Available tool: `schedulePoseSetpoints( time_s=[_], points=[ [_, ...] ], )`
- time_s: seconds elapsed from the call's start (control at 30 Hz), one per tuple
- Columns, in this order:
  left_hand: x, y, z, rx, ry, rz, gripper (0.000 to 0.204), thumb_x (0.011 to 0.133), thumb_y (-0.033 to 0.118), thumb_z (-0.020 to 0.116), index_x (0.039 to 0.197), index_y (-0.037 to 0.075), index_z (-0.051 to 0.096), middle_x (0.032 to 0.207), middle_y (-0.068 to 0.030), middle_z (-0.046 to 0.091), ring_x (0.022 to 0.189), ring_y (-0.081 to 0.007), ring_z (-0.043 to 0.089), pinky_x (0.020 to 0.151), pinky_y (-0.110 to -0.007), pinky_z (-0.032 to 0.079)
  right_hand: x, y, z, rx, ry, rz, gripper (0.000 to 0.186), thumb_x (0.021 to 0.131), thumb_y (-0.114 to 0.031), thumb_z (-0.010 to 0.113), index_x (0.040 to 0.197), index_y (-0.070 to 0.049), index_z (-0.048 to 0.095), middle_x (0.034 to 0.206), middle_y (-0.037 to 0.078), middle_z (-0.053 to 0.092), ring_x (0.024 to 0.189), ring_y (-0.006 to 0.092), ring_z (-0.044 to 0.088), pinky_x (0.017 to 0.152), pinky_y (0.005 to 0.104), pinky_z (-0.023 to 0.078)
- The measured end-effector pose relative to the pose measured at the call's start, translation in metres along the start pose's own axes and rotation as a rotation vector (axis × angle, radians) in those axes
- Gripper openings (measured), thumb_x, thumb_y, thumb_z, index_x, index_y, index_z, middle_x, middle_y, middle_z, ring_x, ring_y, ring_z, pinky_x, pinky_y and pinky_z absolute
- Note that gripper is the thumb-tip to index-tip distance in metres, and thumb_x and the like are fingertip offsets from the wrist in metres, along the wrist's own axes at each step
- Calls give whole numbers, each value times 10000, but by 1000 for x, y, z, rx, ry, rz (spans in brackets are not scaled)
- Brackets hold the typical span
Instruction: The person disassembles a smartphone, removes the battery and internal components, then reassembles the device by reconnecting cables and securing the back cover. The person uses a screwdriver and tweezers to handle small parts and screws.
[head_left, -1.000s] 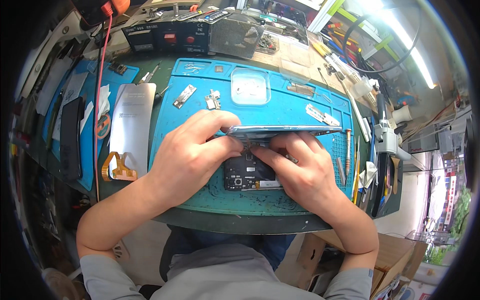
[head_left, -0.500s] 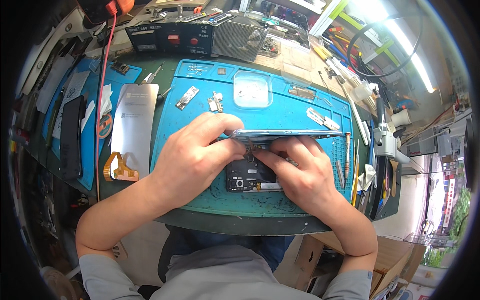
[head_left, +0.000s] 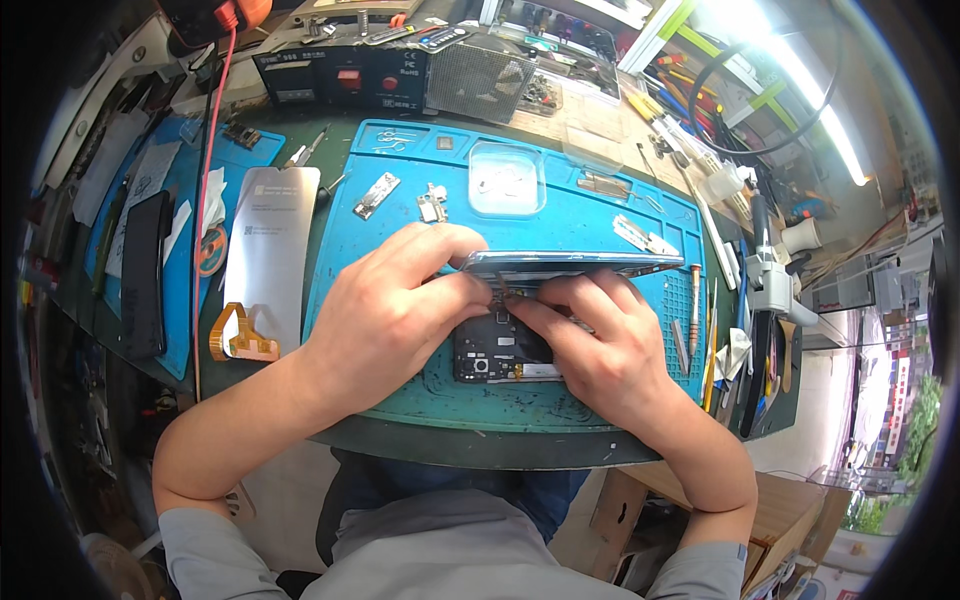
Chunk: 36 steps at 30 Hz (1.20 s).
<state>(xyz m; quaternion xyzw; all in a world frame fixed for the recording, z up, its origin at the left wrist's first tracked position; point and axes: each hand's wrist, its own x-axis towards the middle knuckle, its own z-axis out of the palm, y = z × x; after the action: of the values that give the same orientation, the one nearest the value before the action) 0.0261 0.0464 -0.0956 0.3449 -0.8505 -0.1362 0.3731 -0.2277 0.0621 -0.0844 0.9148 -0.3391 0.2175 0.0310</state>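
An opened phone body [head_left: 500,345] lies on the blue work mat [head_left: 420,393], its dark inside and small parts facing up. Above its far edge stands a thin phone screen panel [head_left: 590,262], seen almost edge-on. Fingers of my left hand [head_left: 385,305] are closed on the panel's left end, thumb and forefinger near the phone's upper left corner. My right hand [head_left: 610,340] has its fingers curled against the panel's near side, and one fingertip reaches a narrow ribbon cable [head_left: 503,284] between panel and body. Exactly what that fingertip presses is partly hidden.
Beyond the hands are a clear plastic box [head_left: 506,178] and small metal parts [head_left: 432,203]. Leftward lie a silvery plate [head_left: 270,250], an orange flex cable [head_left: 243,335] and a black phone-shaped part [head_left: 147,275]. A screwdriver [head_left: 694,305] and tweezers stand along the mat's right side.
The panel has tilted slightly, so more of its face shows and its right end sits a little higher. Both hands stay almost in place.
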Motion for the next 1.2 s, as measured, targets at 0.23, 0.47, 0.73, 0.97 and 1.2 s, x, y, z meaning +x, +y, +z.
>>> schedulePoseSetpoints(
  time_s=[0.23,0.47,0.73,0.97,1.2],
  points=[
    [0,0,0,-10,-3,-7,159,809,35,826,936,27,731,1127,-104,676,1003,-312,675,839,-407,566,0,1,1,5,21,-4,416,757,-87,716,1165,-102,795,1085,15,654,942,219,629,802,355,548],
    [0,0,0,-15,-4,-4,156,812,39,827,934,30,732,1131,-104,676,1007,-313,673,848,-409,563,0,1,1,21,8,14,410,753,-74,723,1156,-101,795,1081,19,658,943,223,631,802,359,547],
    [0,0,0,-6,-5,-11,166,804,29,835,936,23,735,1141,-113,682,1037,-325,680,870,-413,566,3,0,0,2,-3,-7,382,776,-95,713,1150,-81,788,1090,25,658,959,224,633,793,359,548],
    [-1,-1,0,-19,-9,-21,177,803,22,836,952,17,741,1143,-122,686,1049,-334,679,900,-421,560,2,-2,-1,-18,-4,-15,377,780,-104,708,1148,-72,787,1094,27,655,945,218,636,784,354,544],
    [0,-5,1,-1,19,44,197,805,71,839,966,28,734,1146,-108,680,1044,-325,681,876,-423,573,1,5,-9,83,103,-12,416,763,-61,757,1178,-52,782,1113,57,667,956,213,635,787,351,537]
  ],
)
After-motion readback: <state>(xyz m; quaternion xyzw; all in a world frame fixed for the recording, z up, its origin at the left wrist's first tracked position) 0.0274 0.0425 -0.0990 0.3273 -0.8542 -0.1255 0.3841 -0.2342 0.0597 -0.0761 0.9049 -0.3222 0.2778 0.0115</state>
